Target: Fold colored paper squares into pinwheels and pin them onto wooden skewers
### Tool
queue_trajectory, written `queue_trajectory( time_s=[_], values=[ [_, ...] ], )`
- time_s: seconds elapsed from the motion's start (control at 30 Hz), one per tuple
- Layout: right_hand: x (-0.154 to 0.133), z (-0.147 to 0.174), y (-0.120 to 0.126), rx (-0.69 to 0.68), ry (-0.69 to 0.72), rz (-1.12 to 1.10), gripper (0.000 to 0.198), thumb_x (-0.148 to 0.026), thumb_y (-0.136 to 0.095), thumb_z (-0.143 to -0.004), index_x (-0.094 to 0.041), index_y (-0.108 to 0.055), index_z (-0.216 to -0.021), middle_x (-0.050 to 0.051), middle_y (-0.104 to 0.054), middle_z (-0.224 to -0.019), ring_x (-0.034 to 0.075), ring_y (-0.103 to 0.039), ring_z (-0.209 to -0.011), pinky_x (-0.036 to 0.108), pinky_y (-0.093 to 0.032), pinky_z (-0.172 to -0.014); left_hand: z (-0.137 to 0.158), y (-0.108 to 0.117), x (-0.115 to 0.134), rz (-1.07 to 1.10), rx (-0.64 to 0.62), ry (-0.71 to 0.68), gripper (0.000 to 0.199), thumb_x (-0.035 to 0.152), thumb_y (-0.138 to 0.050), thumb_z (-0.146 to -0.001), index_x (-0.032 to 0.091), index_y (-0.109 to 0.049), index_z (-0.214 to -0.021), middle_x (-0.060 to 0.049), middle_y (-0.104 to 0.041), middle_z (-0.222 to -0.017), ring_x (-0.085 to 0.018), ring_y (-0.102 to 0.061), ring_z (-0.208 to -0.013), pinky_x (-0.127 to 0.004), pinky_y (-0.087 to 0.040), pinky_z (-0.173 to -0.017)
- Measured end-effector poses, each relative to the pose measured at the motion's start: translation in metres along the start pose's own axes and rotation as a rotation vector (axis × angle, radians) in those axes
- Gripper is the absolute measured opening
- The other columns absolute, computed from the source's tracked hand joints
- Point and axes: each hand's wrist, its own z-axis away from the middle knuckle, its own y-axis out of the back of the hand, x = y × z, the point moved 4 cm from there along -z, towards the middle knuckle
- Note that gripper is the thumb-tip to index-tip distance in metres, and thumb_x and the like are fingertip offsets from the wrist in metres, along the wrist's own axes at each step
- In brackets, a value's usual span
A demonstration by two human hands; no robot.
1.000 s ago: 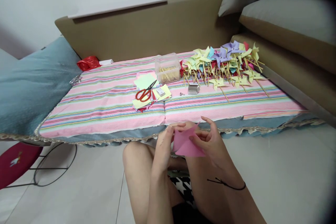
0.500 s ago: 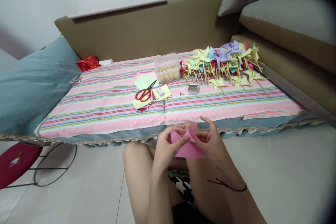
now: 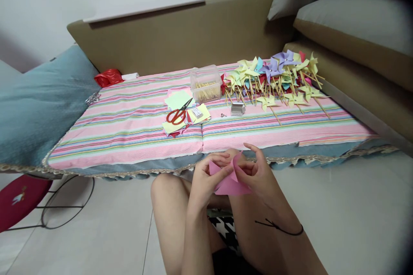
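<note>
Above my knees, a pink sheet of paper (image 3: 229, 185) is bent into curled flaps, with corners drawn toward its middle. My left hand (image 3: 211, 174) pinches it from the left, the thumb pressed near the centre. On the right side, my right hand (image 3: 253, 172) grips a flap between thumb and a finger, its index finger raised away. Farther off on the striped cloth (image 3: 129, 129) lie red-handled scissors (image 3: 177, 116), on top of coloured paper squares (image 3: 203, 112). A small white box (image 3: 197, 113) rests on the squares too.
A clear plastic tub (image 3: 206, 84) holds wooden sticks. Many finished paper pinwheels (image 3: 271, 71) are heaped to its right. A small open grey box (image 3: 238, 109) stands near tiny metal pieces (image 3: 223, 115). A red plastic bag (image 3: 109, 77) sits far left; a red stool (image 3: 24, 202) stands below.
The pink paper's right flap has been bent a little further inward, toward the middle. My right hand has shifted slightly left, while my left hand stays nearly where it was.
</note>
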Motion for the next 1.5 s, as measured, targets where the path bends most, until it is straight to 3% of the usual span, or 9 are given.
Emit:
queue_trajectory(
  time_s=[0.2,0.47,0.83,1.0,1.1,1.33,1.5],
  values=[
    [-0.002,0.001,-0.002,-0.038,-0.028,-0.028,0.088,-0.024,-0.080,-0.059,-0.028,-0.030,-0.131,-0.002,-0.068,-0.072,0.021,-0.066,-0.069,0.029,-0.049,-0.061,-0.002,-0.002,-0.003,-0.061,-0.001,-0.008,0.013,0.026,-0.074,-0.070,0.016,-0.065,-0.071,-0.007,-0.068,-0.090,-0.021,-0.063,-0.089,-0.034,-0.046,-0.082],
    [-0.002,-0.001,-0.002,-0.018,-0.012,0.031,0.087,-0.031,-0.081,-0.060,-0.027,-0.030,-0.130,-0.001,-0.068,-0.069,0.023,-0.067,-0.067,0.032,-0.050,-0.060,-0.002,-0.005,0.003,-0.109,0.004,0.014,0.018,0.022,-0.079,-0.061,0.017,-0.064,-0.070,-0.004,-0.066,-0.078,-0.019,-0.061,-0.079,-0.031,-0.046,-0.075],
    [-0.003,0.001,-0.001,-0.034,-0.022,0.035,0.085,-0.032,-0.079,-0.063,-0.028,-0.030,-0.132,-0.005,-0.064,-0.068,0.018,-0.063,-0.063,0.031,-0.049,-0.060,-0.002,0.005,-0.002,-0.144,0.047,0.020,0.018,0.024,-0.074,-0.068,0.018,-0.064,-0.082,-0.003,-0.066,-0.085,-0.016,-0.060,-0.073,-0.028,-0.045,-0.069],
    [-0.003,0.000,-0.001,-0.043,-0.015,0.018,0.088,-0.035,-0.079,-0.061,-0.027,-0.029,-0.133,-0.007,-0.061,-0.064,0.017,-0.062,-0.062,0.029,-0.049,-0.061,-0.002,0.008,0.006,-0.240,-0.084,-0.121,0.013,0.019,-0.064,-0.077,0.020,-0.072,-0.088,-0.008,-0.067,-0.102,-0.022,-0.060,-0.101,-0.033,-0.043,-0.089],
    [-0.003,0.000,-0.001,-0.040,-0.024,0.035,0.088,-0.035,-0.080,-0.060,-0.026,-0.030,-0.131,-0.006,-0.063,-0.064,0.018,-0.062,-0.062,0.029,-0.049,-0.059,-0.002,0.005,0.010,-0.277,-0.123,-0.118,0.013,0.021,-0.062,-0.080,0.021,-0.075,-0.083,-0.009,-0.065,-0.108,-0.023,-0.058,-0.106,-0.034,-0.042,-0.093],
    [-0.001,0.000,-0.003,-0.049,-0.005,0.056,0.080,-0.034,-0.077,-0.066,-0.027,-0.031,-0.131,-0.004,-0.065,-0.068,0.016,-0.063,-0.062,0.028,-0.048,-0.060,-0.004,-0.003,0.009,-0.241,0.007,-0.103,0.013,0.023,-0.071,-0.071,0.017,-0.064,-0.062,-0.008,-0.068,-0.090,-0.020,-0.062,-0.088,-0.033,-0.043,-0.084],
    [-0.001,0.001,-0.003,-0.068,-0.026,0.044,0.081,-0.033,-0.078,-0.066,-0.026,-0.030,-0.131,-0.005,-0.064,-0.067,0.015,-0.061,-0.060,0.026,-0.047,-0.059,-0.004,0.000,0.002,-0.202,0.053,-0.058,0.014,0.019,-0.074,-0.067,0.018,-0.060,-0.068,-0.004,-0.067,-0.082,-0.018,-0.060,-0.080,-0.029,-0.043,-0.076]
  ],
)
